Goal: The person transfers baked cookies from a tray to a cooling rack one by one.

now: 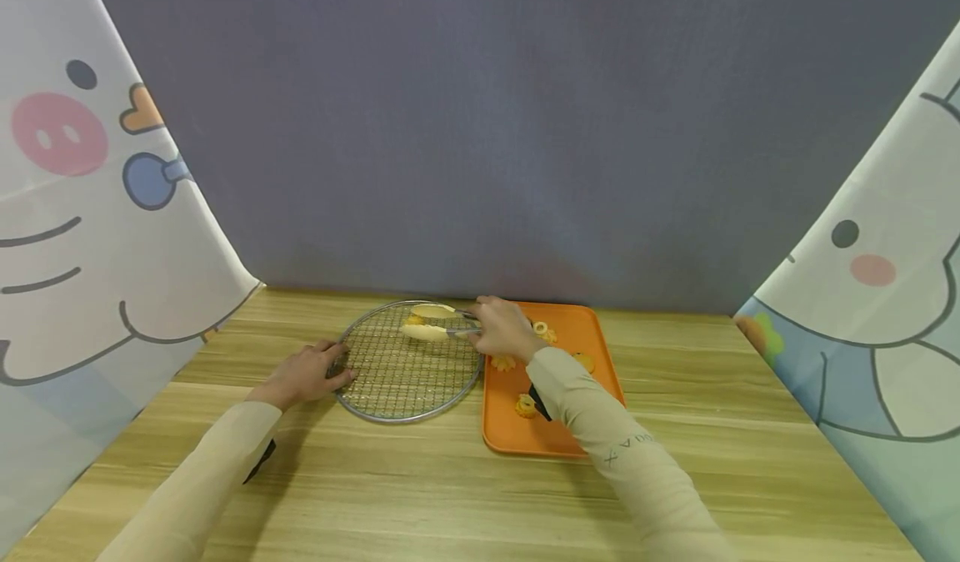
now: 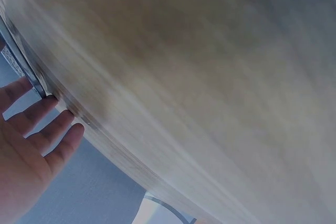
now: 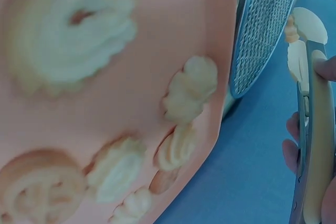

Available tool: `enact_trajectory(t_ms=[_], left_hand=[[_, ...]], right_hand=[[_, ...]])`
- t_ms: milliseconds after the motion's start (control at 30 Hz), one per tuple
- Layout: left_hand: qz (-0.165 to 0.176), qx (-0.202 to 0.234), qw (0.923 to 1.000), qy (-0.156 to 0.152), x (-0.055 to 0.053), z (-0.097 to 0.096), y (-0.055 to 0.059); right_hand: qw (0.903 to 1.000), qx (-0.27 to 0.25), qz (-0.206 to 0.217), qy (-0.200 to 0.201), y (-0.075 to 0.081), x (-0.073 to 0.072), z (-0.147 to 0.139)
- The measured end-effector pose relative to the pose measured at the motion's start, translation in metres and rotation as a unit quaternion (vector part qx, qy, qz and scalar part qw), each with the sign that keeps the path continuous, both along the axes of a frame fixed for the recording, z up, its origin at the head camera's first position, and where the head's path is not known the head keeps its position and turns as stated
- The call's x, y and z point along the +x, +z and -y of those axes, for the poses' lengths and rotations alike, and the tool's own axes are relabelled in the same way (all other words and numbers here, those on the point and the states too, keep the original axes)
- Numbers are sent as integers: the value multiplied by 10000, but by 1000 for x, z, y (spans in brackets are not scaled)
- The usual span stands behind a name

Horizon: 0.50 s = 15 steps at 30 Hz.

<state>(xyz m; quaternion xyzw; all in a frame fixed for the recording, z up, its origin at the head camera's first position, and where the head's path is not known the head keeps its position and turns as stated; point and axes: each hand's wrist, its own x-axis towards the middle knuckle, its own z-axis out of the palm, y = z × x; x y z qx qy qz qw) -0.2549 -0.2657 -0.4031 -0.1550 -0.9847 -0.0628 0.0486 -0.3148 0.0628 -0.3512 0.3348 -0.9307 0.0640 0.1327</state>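
Note:
My right hand (image 1: pixel 501 326) grips a pair of metal tongs (image 1: pixel 426 333) with cream-coloured tips. In the right wrist view a small golden cookie (image 3: pixel 291 30) sits between the tong tips. In the head view the tongs reach over the far part of a round wire cooling rack (image 1: pixel 408 383). At the rack's left rim rests my left hand (image 1: pixel 303 374), its fingers extended and touching the metal edge. Beneath the right forearm lies an orange tray (image 1: pixel 510 441) with several cookies, among them a flower-shaped cookie (image 1: pixel 526 405) and a ring-shaped cookie (image 1: pixel 541 328).
The wooden table (image 1: pixel 390 495) carries the rack and the tray side by side. A grey wall (image 1: pixel 480 145) stands behind them, with cartoon-printed panels (image 1: pixel 862 237) at both sides.

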Motion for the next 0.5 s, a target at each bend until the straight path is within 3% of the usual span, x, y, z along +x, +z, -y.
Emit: enact_trajectory(t_ms=[500], left_hand=[[61, 22, 10000, 13, -1, 2, -2]], right_hand=[[9994, 134, -153, -296, -12, -16, 33]])
